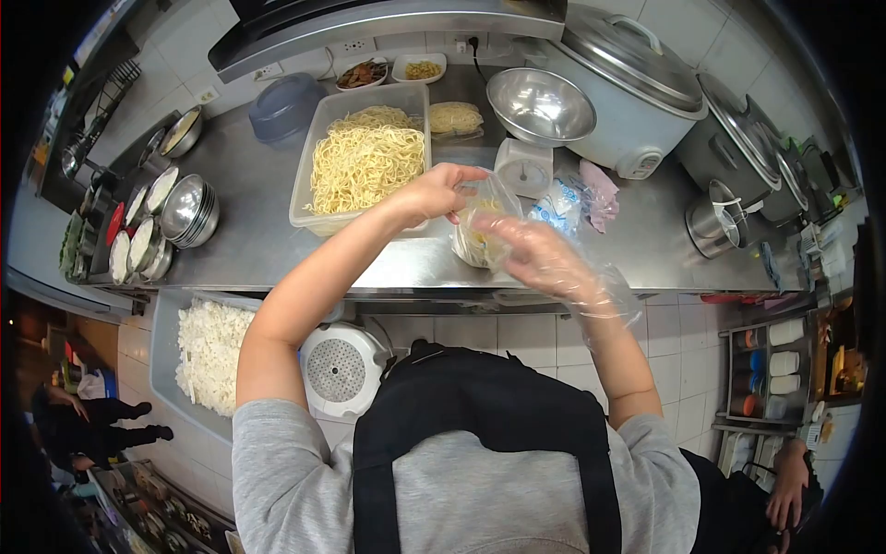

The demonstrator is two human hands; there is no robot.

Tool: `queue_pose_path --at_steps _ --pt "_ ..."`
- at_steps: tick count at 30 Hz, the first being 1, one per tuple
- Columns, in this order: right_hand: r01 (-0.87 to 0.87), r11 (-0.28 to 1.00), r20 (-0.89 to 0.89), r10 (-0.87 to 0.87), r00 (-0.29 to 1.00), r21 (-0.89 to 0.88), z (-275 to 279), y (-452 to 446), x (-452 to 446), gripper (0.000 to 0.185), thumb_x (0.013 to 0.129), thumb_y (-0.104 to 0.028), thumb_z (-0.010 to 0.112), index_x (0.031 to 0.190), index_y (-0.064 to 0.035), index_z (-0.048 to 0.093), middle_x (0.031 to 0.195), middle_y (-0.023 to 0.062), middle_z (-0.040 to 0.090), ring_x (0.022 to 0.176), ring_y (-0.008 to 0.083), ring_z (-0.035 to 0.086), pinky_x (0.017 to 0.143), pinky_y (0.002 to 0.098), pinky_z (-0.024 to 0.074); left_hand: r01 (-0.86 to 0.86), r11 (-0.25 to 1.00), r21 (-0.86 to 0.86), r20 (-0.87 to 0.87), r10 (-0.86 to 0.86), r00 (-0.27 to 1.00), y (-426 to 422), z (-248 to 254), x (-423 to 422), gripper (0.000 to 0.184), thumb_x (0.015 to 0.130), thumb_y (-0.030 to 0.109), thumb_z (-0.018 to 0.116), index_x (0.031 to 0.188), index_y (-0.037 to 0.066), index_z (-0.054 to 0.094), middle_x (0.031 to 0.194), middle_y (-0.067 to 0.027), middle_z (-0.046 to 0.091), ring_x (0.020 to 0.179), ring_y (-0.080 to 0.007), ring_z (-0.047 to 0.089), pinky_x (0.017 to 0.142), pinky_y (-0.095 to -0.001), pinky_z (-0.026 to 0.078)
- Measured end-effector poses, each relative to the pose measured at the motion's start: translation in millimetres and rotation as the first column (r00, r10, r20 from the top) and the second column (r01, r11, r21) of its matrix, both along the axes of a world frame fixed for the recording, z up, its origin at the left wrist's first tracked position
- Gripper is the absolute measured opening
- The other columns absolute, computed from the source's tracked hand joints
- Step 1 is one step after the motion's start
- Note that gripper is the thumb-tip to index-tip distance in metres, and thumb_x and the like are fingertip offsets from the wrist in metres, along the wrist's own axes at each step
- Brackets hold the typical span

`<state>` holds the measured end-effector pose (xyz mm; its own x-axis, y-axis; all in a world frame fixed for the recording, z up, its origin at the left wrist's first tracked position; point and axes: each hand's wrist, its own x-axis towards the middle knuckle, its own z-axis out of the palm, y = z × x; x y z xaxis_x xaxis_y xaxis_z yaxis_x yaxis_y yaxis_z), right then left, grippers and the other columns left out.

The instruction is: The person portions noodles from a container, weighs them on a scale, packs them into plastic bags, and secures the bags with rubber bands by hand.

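Left hand [448, 192] pinching the mouth of a clear bag [475, 244] at the counter's [249, 245] front, gloved right hand [546, 257] at the bag's three o'clock — grip blurred, impossible to tell — noodle tub [302, 192] at ten, steel bowl [541, 103] at one.

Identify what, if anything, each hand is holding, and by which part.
The left hand holds a clear plastic bag by its upper edge, near the mouth. The gloved right hand is at the bag's side, too blurred to tell whether it grips.
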<state>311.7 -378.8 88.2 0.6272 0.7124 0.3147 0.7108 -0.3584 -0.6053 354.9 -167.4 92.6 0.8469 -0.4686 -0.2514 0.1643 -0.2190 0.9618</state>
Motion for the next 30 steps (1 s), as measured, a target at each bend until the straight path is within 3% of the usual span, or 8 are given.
queue_pose_path --at_steps 4,6,11,14,16,19,24,30 --pt "-0.003 0.984 0.077 0.017 0.997 -0.177 -10 1 12 0.022 0.077 -0.011 0.06 0.098 -0.003 0.059 0.087 0.0081 0.061 0.064 0.0116 0.055 0.055 0.026 0.0459 0.006 0.998 -0.055 -0.009 -0.006 1.0 -3 -1 -1 0.071 0.064 -0.015 0.039 0.133 -0.003 0.032 0.14 -0.0149 0.031 0.131 -0.0302 0.027 0.059 -0.0205 0.048" --pt "0.089 0.98 -0.355 -0.147 0.923 -0.176 12 -1 16 0.029 0.079 -0.018 0.061 0.102 -0.0014 0.055 0.086 0.0117 0.061 0.057 0.0154 0.056 0.047 0.028 0.0448 0.002 0.997 -0.073 -0.018 -0.004 1.0 -4 -1 -4 0.07 0.064 -0.016 0.039 0.133 -0.003 0.032 0.14 -0.0151 0.032 0.132 -0.03 0.027 0.059 -0.0208 0.048" --pt "0.037 0.993 -0.33 -0.073 0.941 -0.115 44 -8 20 0.039 0.079 -0.027 0.063 0.106 -0.0004 0.054 0.089 0.0135 0.061 0.052 0.0162 0.056 0.041 0.0279 0.043 0.076 0.996 -0.047 0.003 -0.076 0.997 -7 -4 -3 0.07 0.065 -0.016 0.038 0.133 -0.003 0.032 0.139 -0.0161 0.033 0.132 -0.0299 0.026 0.06 -0.022 0.049" --pt "-0.023 0.889 -0.377 -0.17 0.911 -0.457 37 -14 28 0.045 0.077 -0.031 0.065 0.11 -0.0022 0.053 0.093 0.014 0.061 0.061 0.023 0.06 0.049 0.0308 0.0466 0.062 0.998 0.001 0.013 -0.062 0.998 -7 -1 -3 0.07 0.064 -0.016 0.037 0.133 -0.003 0.032 0.138 -0.0163 0.034 0.131 -0.0302 0.028 0.06 -0.0219 0.049" --pt "-0.071 0.93 0.172 0.141 0.975 -0.36 11 -29 46 0.037 0.077 -0.029 0.064 0.102 -0.0011 0.057 0.087 0.0141 0.062 0.071 0.0282 0.061 0.06 0.034 0.0476 0.081 0.996 0.042 0.038 -0.083 0.996 -4 1 0 0.069 0.064 -0.016 0.037 0.132 -0.004 0.034 0.137 -0.0166 0.036 0.131 -0.0297 0.029 0.061 -0.0218 0.049" --pt "-0.029 0.884 -0.045 0.009 0.999 -0.467 26 -36 58 0.032 0.076 -0.029 0.065 0.098 -0.0064 0.062 0.09 0.0125 0.063 0.087 0.0309 0.058 0.078 0.0375 0.0452 0.118 0.988 0.101 0.113 -0.13 0.985 -2 18 -1 0.065 0.065 -0.014 0.035 0.129 -0.004 0.039 0.133 -0.0175 0.041 0.129 -0.0284 0.032 0.06 -0.0221 0.05" --pt "0.107 0.976 0.108 -0.088 0.99 -0.188 46 -27 44 0.013 0.078 -0.014 0.059 0.08 -0.001 0.06 0.072 0.0176 0.058 0.066 0.0353 0.056 0.059 0.0397 0.044 -0.012 0.993 0.119 0.366 -0.032 0.93 0 38 -4 0.058 0.065 -0.01 0.032 0.119 -0.003 0.052 0.129 -0.0163 0.047 0.12 -0.0268 0.044 0.057 -0.0245 0.053" --pt "0.137 0.982 0.143 -0.118 0.983 -0.128 15 -35 45 0.014 0.078 -0.014 0.06 0.077 0.0003 0.056 0.069 0.0168 0.055 0.066 0.0382 0.051 0.059 0.0424 0.0409 0.013 0.969 0.248 0.368 -0.107 0.924 -4 26 -2 0.05 0.067 -0.009 0.033 0.109 -0.003 0.059 0.118 -0.019 0.054 0.107 -0.0306 0.054 0.07 -0.0334 0.056"
